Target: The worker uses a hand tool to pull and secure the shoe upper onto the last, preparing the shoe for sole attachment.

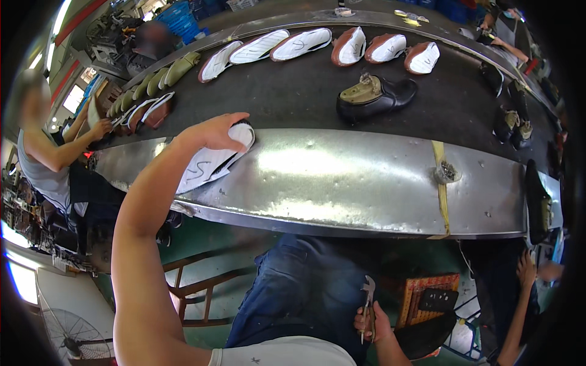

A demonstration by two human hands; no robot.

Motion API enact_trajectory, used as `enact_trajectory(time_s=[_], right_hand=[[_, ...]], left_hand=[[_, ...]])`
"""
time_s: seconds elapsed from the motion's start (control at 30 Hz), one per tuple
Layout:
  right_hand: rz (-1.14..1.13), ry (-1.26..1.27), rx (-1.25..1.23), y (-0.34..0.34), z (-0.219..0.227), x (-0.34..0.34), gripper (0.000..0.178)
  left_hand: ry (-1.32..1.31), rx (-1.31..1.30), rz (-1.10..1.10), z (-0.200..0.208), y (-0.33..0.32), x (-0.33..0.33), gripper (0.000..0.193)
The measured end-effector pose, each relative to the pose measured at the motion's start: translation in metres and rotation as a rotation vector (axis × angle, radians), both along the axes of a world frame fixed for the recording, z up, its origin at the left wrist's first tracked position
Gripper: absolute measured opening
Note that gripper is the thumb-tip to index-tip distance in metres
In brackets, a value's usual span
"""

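Observation:
My left hand [221, 132] reaches to the near metal ledge and grips the end of a shoe upper [204, 169]. Its white underside, with a dark hand-drawn mark, faces up, and a dark edge shows by my thumb; part of it is hidden behind my forearm. Low by my lap, my right hand [379, 323] is closed around the handles of lasting pincers [368, 293], their curved metal head pointing up. Beyond the ledge, on the dark belt, lies a black shoe [375, 97] with an olive last in it.
Several white-and-brown shoe uppers [310, 44] line the far side of the belt [274, 91], with olive lasts [180, 68] at left. A yellow strap and small round holder [448, 172] sit on the metal ledge [342, 177]. Co-workers are at left [46, 146] and right [519, 305].

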State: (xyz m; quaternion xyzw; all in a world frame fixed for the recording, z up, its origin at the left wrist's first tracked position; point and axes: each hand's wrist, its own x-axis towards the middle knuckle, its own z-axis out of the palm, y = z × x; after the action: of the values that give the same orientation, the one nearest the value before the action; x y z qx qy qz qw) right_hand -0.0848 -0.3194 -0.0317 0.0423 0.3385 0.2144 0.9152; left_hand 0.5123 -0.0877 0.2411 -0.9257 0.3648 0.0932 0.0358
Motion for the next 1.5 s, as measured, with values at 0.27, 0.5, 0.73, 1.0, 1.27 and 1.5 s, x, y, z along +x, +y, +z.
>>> enact_trajectory(time_s=[0.27,0.5,0.73,1.0,1.27,1.5], right_hand=[[0.099,-0.057,-0.191,0.062,0.012,-0.037,0.065],[0.27,-0.232,-0.988,0.123,0.064,-0.074,0.034],[0.52,-0.381,-1.622,0.153,0.155,-0.068,0.03],[0.566,-0.567,-1.613,0.168,0.183,-0.045,0.032],[0.601,-0.485,-1.124,0.135,0.208,0.003,0.026],[0.669,-0.559,-1.842,0.129,0.118,0.02,0.021]], left_hand=[[0.371,-0.413,0.062,0.023,0.025,-0.047,0.072],[1.051,-1.245,-0.084,0.037,0.107,-0.273,0.097],[1.395,-1.221,0.11,-0.151,0.11,-0.426,0.07],[0.909,-1.07,-0.059,-0.156,0.11,-0.426,0.062],[0.984,-1.047,-0.089,-0.154,0.106,-0.416,0.061],[0.991,-1.097,-0.046,-0.199,0.093,-0.387,0.049]])
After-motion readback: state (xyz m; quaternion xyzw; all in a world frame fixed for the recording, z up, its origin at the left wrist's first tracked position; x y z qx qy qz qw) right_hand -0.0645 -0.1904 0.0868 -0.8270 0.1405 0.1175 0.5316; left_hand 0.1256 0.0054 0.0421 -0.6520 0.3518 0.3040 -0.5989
